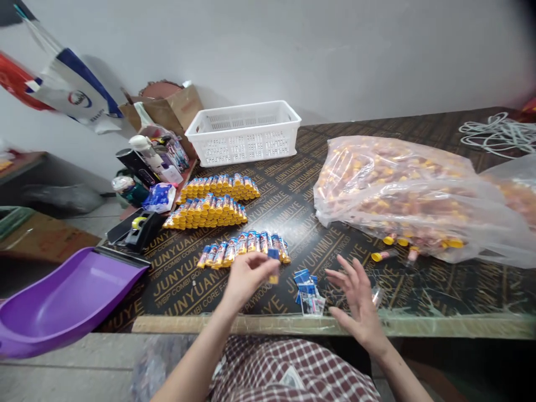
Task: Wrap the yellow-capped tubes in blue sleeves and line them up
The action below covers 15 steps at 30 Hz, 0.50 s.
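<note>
My left hand (245,279) pinches a small tube (273,267), blue at one end and yellow at the other, between thumb and fingers. Just behind it stands a row of labelled tubes (230,250) with blue tops and yellow bases. Over the front of the table my right hand (355,304) hovers, fingers spread, holding nothing. Between the two hands lies a loose pile of small blue-and-clear labels (309,293). A yellow-capped tube without a blue top (383,255) rests beyond the right hand, near the large plastic bag (389,184) full of similar tubes.
Two stacked groups of tubes (209,215) sit at the left, before a white basket (247,142). A tape dispenser (142,229), bottles (146,153) and a purple dustpan (62,296) are on the left. White cord (498,134) lies at the back right. Green tape covers the front edge.
</note>
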Motion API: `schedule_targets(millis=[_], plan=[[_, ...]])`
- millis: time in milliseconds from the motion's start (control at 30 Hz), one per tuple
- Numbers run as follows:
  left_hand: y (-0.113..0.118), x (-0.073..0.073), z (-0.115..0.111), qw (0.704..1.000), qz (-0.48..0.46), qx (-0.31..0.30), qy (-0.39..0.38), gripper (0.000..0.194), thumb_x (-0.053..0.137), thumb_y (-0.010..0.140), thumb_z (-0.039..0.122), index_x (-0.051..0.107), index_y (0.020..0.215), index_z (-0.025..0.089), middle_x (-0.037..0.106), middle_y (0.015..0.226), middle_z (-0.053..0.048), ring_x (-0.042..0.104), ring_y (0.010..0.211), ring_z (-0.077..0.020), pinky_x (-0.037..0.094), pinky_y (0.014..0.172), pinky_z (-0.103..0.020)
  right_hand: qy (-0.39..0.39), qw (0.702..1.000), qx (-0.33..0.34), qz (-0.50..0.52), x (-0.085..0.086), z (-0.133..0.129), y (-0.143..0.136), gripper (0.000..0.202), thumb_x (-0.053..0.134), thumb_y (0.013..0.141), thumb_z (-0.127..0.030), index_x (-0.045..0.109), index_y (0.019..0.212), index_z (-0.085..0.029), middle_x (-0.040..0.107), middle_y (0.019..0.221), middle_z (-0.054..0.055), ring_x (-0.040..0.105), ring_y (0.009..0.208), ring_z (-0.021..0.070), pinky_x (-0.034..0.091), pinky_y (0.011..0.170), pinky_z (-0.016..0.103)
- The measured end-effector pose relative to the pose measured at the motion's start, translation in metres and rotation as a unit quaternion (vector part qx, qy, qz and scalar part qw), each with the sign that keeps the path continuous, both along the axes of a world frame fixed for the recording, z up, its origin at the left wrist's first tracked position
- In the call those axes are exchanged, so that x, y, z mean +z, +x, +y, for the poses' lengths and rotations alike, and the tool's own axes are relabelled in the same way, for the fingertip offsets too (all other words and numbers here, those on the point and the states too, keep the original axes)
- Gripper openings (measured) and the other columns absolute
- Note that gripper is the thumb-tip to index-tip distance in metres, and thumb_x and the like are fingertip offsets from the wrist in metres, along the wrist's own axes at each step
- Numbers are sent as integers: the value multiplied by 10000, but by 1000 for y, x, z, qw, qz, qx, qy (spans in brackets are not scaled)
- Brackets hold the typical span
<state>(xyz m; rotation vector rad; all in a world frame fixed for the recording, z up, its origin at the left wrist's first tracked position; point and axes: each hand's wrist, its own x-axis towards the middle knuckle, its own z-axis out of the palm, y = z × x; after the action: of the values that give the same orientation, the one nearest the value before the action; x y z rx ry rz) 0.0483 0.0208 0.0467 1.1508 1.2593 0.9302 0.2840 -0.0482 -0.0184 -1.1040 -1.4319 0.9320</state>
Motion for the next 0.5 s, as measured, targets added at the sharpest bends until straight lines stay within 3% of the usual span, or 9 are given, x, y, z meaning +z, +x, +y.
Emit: schedule_targets(millis=[100,200,300,400,500], plan=[[-44,4,25,970,184,135,87,315,721,596,458,698,681,156,664,586,-35,574,548,-157,390,520,-232,-20,998,-60,-8,-5,1,12,760,598,792,-269,161,1410,-344,269,1457,87,498,1164,255,381,1008,508],[-72,-6,41,918,356,137,107,361,677,614,522,698,660,164,657,564,-45,588,575,-186,373,535,-245,-38,995,-82,-32,-7,0,18,695,608,791,-279,255,1388,-325,322,1426,87,506,1152,251,396,1002,489],[-80,-15,48,885,440,97,116,393,594,689,550,697,660,172,660,575,-60,590,588,-196,354,547,-250,-43,993,-85,-65,-5,0,20,656,609,792,-287,303,1372,-303,375,1389,90,513,1144,246,411,995,470],[-78,-13,46,862,482,78,137,449,463,802,527,680,626,175,638,544,-62,563,562,-178,323,552,-247,-34,991,-93,-85,-4,-1,23,644,605,794,-294,315,1368,-284,418,1356,100,532,1122,243,431,976,461],[-68,-7,38,846,482,139,181,451,420,848,478,671,643,165,636,574,-60,541,556,-158,314,566,-243,-21,989,-112,-92,-6,-1,30,636,606,794,-296,326,1365,-271,430,1345,107,541,1107,238,450,954,453]])
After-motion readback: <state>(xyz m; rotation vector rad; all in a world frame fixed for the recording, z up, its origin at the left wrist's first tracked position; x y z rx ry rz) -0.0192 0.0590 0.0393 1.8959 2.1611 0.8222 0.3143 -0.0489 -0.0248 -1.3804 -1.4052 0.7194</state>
